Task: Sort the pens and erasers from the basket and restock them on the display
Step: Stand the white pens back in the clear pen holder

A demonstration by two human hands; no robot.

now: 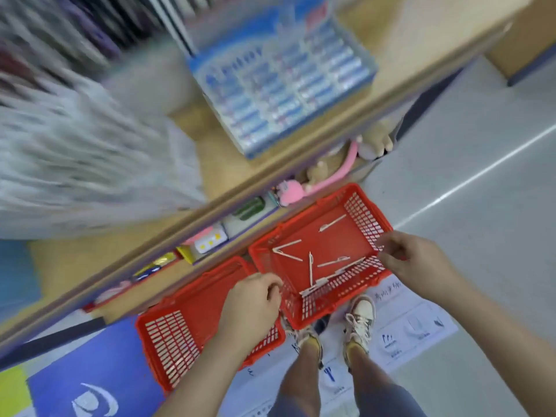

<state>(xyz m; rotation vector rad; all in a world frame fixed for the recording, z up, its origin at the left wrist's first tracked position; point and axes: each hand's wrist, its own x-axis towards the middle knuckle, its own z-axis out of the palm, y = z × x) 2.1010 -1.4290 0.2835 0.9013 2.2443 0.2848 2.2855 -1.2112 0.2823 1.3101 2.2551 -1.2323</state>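
— Where are the pens [332, 223]?
— Six lie flat in the basket [365, 224], axes scattered, one along its near wall. A second basket [171, 341] sits just beside it.
— Your hands?
— My left hand [252, 302] grips its rim; my right hand [412, 260] pinches it.

Loose pens [310, 266] lie in a basket [365, 227] before the display shelf [210, 164], a second basket [171, 341] just near-left of it; a compartmented tray [279, 82] sits on the shelf, farther back.

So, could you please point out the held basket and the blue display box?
held basket [365, 222]: head view, right mesh wall.
blue display box [316, 120]: head view, near side wall.
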